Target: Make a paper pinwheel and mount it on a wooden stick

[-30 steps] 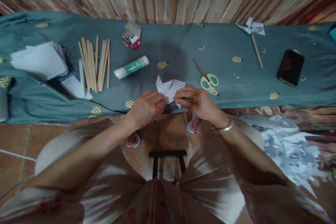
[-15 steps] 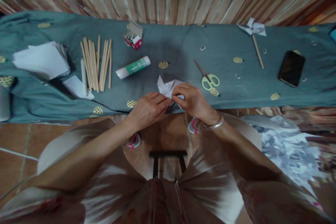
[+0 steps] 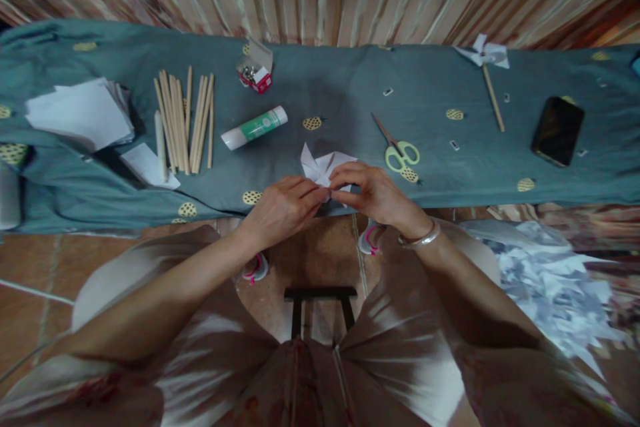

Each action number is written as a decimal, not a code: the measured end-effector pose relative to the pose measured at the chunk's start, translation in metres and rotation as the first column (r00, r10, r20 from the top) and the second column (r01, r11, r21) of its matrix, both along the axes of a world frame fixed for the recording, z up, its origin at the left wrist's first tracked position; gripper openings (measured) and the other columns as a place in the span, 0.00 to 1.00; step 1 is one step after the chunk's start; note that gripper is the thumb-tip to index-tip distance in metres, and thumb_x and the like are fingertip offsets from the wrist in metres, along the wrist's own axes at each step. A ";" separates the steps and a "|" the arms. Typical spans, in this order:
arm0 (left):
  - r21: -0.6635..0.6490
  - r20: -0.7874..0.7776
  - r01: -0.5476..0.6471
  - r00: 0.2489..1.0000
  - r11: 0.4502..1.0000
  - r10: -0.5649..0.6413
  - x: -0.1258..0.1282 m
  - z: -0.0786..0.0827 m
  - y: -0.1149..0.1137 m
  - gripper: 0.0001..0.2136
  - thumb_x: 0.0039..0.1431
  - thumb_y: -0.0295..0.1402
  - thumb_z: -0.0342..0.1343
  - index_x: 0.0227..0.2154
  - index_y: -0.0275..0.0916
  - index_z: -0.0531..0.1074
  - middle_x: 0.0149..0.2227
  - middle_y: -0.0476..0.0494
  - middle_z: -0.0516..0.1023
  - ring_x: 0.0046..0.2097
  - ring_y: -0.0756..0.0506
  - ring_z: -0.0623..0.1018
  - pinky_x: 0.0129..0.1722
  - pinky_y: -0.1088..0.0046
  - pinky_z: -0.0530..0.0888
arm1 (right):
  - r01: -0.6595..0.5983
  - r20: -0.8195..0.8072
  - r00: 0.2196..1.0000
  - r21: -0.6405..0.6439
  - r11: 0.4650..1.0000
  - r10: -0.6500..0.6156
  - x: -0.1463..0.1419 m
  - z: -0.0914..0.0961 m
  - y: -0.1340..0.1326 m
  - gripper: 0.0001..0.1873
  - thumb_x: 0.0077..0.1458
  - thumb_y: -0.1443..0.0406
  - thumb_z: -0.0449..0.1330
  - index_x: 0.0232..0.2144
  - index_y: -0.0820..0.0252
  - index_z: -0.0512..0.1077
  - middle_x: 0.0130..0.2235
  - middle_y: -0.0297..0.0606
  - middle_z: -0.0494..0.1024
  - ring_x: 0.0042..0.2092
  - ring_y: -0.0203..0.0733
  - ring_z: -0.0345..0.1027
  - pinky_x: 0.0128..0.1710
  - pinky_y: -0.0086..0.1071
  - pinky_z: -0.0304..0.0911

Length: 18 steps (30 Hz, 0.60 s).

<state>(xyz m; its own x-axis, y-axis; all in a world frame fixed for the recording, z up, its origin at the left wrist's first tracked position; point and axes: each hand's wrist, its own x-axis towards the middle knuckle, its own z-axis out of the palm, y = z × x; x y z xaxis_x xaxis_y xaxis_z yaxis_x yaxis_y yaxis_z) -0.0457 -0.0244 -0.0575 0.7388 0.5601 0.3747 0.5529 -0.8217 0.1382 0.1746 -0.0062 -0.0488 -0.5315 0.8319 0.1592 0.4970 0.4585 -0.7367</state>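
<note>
A folded white paper pinwheel shape [image 3: 324, 165] lies at the near edge of the table under its teal cloth [image 3: 320, 87]. My left hand [image 3: 283, 207] pinches its near left side with curled fingers. My right hand [image 3: 374, 192], a silver bangle on the wrist, pinches the near right side, fingers closed on the paper. Both hands meet over the middle of the piece and hide its near half.
Wooden sticks [image 3: 185, 120], a glue stick [image 3: 255, 127], a small red box of pins [image 3: 256, 73] and a stack of white paper [image 3: 80, 113] lie left. Green scissors [image 3: 397, 147], a finished pinwheel on a stick [image 3: 487, 70] and a phone [image 3: 557, 130] lie right. Paper scraps [image 3: 555, 287] cover the floor.
My right hand shifted in over the paper, then drew back a little to the right. My left hand stayed pinched on the paper.
</note>
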 end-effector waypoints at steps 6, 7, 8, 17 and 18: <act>-0.005 0.010 0.025 1.000 1.000 -0.025 -0.001 0.000 0.000 0.10 0.66 0.28 0.52 0.47 0.34 0.74 0.40 0.41 0.81 0.40 0.45 0.79 0.40 0.68 0.77 | 0.121 0.016 0.992 0.027 0.992 -0.121 -0.008 -0.004 -0.001 0.07 0.54 0.71 0.61 0.26 0.57 0.76 0.34 0.36 0.80 0.40 0.42 0.73 0.45 0.36 0.66; -0.016 0.001 0.025 1.000 1.000 -0.025 -0.001 -0.001 0.000 0.10 0.66 0.28 0.52 0.46 0.34 0.74 0.41 0.40 0.81 0.41 0.45 0.79 0.41 0.68 0.77 | 0.137 0.026 0.990 0.038 0.990 -0.138 -0.009 -0.005 -0.001 0.07 0.54 0.71 0.61 0.26 0.57 0.76 0.34 0.36 0.80 0.40 0.42 0.73 0.45 0.36 0.66; -0.027 -0.007 0.025 1.000 0.999 -0.025 -0.001 -0.001 0.000 0.10 0.66 0.28 0.51 0.46 0.34 0.75 0.41 0.40 0.81 0.42 0.44 0.78 0.42 0.68 0.77 | 0.152 0.035 0.988 0.050 0.987 -0.154 -0.010 -0.005 -0.002 0.07 0.54 0.71 0.61 0.26 0.57 0.76 0.34 0.37 0.80 0.40 0.42 0.73 0.45 0.36 0.66; -0.057 -0.014 0.012 1.000 0.998 -0.013 0.000 0.000 0.000 0.10 0.68 0.28 0.49 0.43 0.34 0.76 0.40 0.41 0.80 0.42 0.45 0.78 0.43 0.69 0.78 | 0.207 0.072 0.973 0.142 0.968 -0.219 -0.017 -0.009 -0.003 0.08 0.53 0.72 0.61 0.24 0.58 0.73 0.34 0.38 0.79 0.40 0.44 0.72 0.46 0.38 0.65; -0.057 -0.013 0.011 1.000 0.998 -0.012 0.001 -0.001 0.000 0.10 0.68 0.28 0.49 0.43 0.34 0.76 0.39 0.41 0.80 0.42 0.45 0.78 0.43 0.69 0.78 | 0.213 0.074 0.971 0.148 0.966 -0.226 -0.017 -0.010 -0.003 0.08 0.53 0.72 0.61 0.24 0.58 0.73 0.34 0.38 0.78 0.40 0.44 0.72 0.46 0.38 0.65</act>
<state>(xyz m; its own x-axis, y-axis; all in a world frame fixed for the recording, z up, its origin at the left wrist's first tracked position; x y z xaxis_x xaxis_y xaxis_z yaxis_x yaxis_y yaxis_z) -0.0449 -0.0245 -0.0581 0.7498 0.5721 0.3324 0.5458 -0.8188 0.1781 0.1571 -0.0095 -0.0586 -0.3555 0.9030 0.2412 0.6578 0.4250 -0.6219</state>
